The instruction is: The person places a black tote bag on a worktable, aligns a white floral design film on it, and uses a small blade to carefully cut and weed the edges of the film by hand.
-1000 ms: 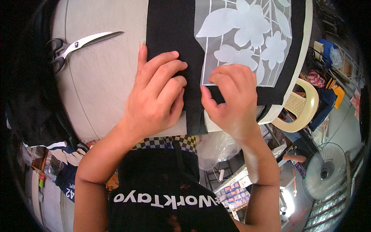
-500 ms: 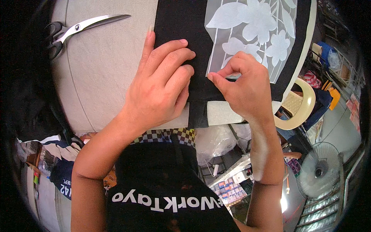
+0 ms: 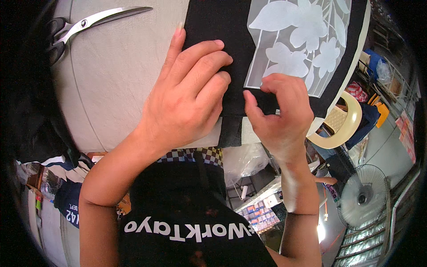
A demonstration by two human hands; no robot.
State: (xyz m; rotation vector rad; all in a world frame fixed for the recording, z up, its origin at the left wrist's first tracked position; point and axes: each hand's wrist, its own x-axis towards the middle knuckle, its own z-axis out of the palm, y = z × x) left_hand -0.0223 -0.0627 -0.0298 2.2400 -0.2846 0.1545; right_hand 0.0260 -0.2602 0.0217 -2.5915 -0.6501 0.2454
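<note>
Floral sheet (image 3: pixel 288 62) on black cloth (image 3: pixel 218 22) atop counter (image 3: pixel 111 66): my right hand (image 3: pixel 288 111) has just unpinched at its near-left corner, thumb and forefinger now apart, corner seemingly freed, my left hand (image 3: pixel 189 91) over the cloth, fingers loosely spread.

Shows a cream-surfaced worktable (image 3: pixel 113 62), with a curved right edge and a thin line running down the left. Carries black-handled scissors (image 3: pixel 84 23) at the far left, pointing right, and flat black fabric (image 3: pixel 218 22) with a white-flowered sheer panel (image 3: pixel 300 44) toward the right.
</note>
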